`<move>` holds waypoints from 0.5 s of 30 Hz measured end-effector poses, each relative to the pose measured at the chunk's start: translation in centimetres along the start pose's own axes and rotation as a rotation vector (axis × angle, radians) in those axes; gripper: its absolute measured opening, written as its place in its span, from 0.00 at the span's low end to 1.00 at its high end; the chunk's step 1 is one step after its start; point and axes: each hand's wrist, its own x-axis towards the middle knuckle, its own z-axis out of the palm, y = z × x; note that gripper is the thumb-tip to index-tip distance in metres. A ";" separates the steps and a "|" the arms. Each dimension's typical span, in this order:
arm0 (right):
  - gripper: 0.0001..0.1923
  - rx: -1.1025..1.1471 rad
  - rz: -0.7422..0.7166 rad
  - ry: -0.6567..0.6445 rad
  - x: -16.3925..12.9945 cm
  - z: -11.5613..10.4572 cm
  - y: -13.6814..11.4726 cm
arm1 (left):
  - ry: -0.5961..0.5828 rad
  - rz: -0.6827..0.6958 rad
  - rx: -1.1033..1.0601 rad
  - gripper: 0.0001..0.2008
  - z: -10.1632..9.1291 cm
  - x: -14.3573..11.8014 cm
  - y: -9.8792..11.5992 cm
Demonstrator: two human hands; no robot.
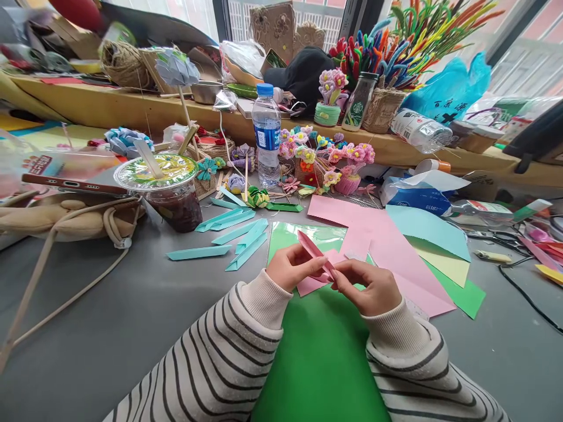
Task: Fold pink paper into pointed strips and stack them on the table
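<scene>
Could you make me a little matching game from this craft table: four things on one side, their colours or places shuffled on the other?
Things:
1. folded paper strip in both hands
2. water bottle
3. lidded drink cup
4. folded strips lying left of the hands

Matches:
A. teal
B. pink
C. blue cap, standing by the little flowers
D. left, next to the beige bag, a stick through its lid

Pairs: 1-B, 2-C, 3-D, 4-A. The left hand and right hand both pinch the pink strip.
</scene>
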 end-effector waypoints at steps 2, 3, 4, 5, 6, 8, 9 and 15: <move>0.05 -0.097 -0.081 0.015 0.0 0.0 -0.1 | -0.003 -0.001 0.003 0.11 0.1 0.0 0.0; 0.06 -0.161 -0.127 0.022 0.0 0.1 -0.1 | 0.002 -0.005 0.004 0.11 0.1 0.0 0.0; 0.07 -0.232 -0.173 0.029 -0.1 0.1 -0.1 | 0.008 -0.010 0.000 0.12 0.1 0.1 0.0; 0.08 -0.304 -0.216 0.035 -0.1 0.1 -0.1 | 0.014 -0.017 -0.010 0.12 0.1 0.1 -0.1; 0.09 -0.369 -0.249 0.039 -0.2 0.1 -0.1 | 0.020 -0.025 -0.027 0.12 0.0 0.2 -0.2; 0.10 -0.440 -0.281 0.044 -0.2 0.1 0.0 | 0.026 -0.040 -0.074 0.13 0.0 0.2 -0.2; 0.11 -0.440 -0.281 0.050 -0.2 0.1 0.0 | 0.023 -0.045 -0.099 0.14 -0.1 0.2 -0.3; 0.08 -0.238 -0.112 0.062 0.0 0.1 0.1 | 0.038 -0.038 -0.146 0.13 -0.2 0.1 -0.3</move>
